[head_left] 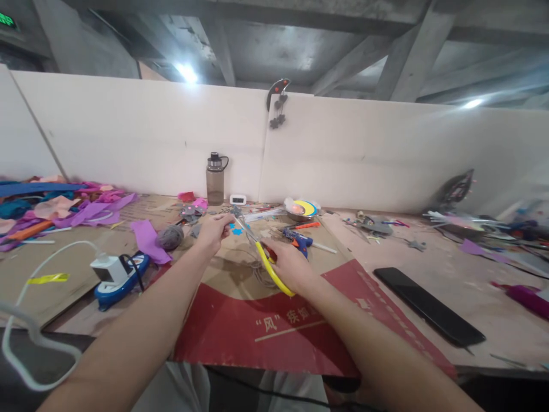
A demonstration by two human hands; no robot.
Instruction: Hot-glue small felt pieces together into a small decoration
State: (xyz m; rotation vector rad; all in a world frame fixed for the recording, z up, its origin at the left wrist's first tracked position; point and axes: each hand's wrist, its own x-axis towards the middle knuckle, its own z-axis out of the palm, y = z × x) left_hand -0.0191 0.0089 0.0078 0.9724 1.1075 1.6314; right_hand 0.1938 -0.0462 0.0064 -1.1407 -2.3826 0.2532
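My right hand (289, 264) is closed round the yellow handles of a pair of scissors (274, 272). The blades point up and to the left, toward the fingertips of my left hand (215, 232). Those fingers are pinched together close to the blade tips, and whatever lies between them is too small to make out. Just past them is a small grey piece (237, 212). Small blue cut shapes (235, 230) are near my left fingers. Under both hands lies a cardboard sheet with a red printed part (266, 337), and a loose tangle of grey yarn (262, 274) rests on it.
Left of my hands are a grey yarn ball (170, 237), purple cloth (149, 239) and a blue power strip (122, 280) with a white charger. A blue glue gun (301, 243) lies right of centre. Further right is a black phone (429, 306). A water bottle (215, 183) stands behind.
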